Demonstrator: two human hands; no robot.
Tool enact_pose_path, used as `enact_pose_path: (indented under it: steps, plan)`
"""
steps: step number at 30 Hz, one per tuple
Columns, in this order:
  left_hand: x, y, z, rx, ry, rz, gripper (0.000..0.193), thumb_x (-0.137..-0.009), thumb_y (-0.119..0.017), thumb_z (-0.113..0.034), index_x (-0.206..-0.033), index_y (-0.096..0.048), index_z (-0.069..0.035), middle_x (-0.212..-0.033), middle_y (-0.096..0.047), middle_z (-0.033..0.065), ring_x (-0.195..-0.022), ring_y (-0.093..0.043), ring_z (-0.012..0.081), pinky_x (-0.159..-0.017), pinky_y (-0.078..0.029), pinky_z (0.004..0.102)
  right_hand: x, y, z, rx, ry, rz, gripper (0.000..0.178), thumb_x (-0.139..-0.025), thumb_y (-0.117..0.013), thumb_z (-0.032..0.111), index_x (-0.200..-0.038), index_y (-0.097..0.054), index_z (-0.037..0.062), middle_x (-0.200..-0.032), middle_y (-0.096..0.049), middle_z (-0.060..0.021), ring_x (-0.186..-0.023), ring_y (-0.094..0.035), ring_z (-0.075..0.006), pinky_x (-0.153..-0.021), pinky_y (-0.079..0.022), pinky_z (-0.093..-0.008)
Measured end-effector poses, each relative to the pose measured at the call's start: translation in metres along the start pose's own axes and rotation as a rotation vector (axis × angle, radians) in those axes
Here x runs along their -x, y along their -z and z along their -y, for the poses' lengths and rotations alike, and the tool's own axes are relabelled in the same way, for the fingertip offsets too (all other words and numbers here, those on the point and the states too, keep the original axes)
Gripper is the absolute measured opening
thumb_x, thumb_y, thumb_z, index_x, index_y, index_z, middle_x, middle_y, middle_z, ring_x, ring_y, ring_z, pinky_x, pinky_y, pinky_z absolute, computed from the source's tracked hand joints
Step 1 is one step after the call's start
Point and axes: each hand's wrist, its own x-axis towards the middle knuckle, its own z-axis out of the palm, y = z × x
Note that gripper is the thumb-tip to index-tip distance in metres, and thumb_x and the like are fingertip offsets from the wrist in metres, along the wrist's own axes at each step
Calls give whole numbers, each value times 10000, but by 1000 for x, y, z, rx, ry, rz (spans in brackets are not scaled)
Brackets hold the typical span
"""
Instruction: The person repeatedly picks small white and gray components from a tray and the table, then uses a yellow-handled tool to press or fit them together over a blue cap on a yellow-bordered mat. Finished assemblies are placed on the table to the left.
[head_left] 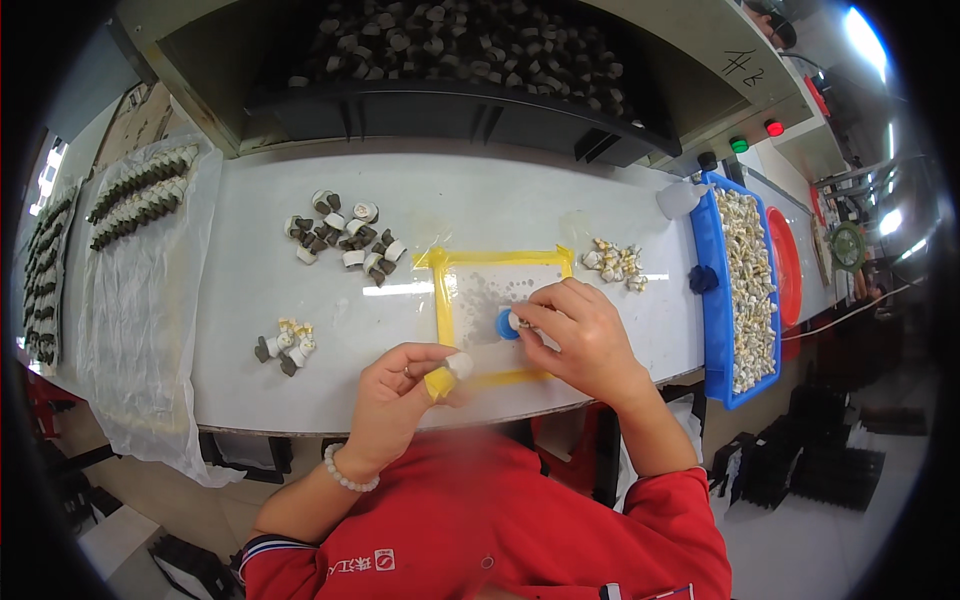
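Note:
My left hand [395,395], with a beaded bracelet at its wrist, is closed on a small white-and-yellow piece [440,382], blurred at its edges. To its right, my right hand [590,335] pinches a small white piece [515,320] against or just above a round blue dish [504,325]; whether they touch I cannot tell. Yellow tape [440,300] frames the spotted patch of table under both hands. Beyond my left hand lies a cluster of dark-and-white figure parts [350,235]. Several assembled figurines [288,345] rest nearer, and small white-and-gold pieces [615,263] sit past my right hand.
A blue tray [712,330] full of white-and-gold pieces stands at the right, beside a white bottle [680,198] and a red basin [785,265]. A black bin [450,115] of parts spans the back. Rows of figurines [145,195] lie on plastic sheeting [145,330] at left.

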Motion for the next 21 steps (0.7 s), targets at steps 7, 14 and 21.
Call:
enact_pose_path:
  steps: [7,14,21]
  plan:
    - [-3,-1,9,-1,-44,3,252,-866,-614,20,-1107,-544,36,-992,-661,180,-845,-674,232,-731,-563,320,-1,1,2,-20,-34,-38,222,-633,-664,27,-852,-675,59,-789,-604,-52,-742,-589,-252,-653,-484,-356]
    - [-3,2,11,-35,-46,8,221,-856,-622,36,-1074,-585,49,-1006,-659,172,-857,-675,239,-737,-570,326,4,7,13,-443,-169,46,298,-673,-693,-7,-969,-693,22,-889,-638,-87,-799,-616,-201,-700,-496,-300]
    - [-3,2,10,-42,-48,12,227,-858,-613,38,-1082,-587,58,-1022,-655,180,-888,-673,260,-769,-586,362,5,3,25,-644,-250,163,308,-685,-682,-26,-989,-699,18,-916,-647,-98,-812,-624,-198,-702,-494,-272]
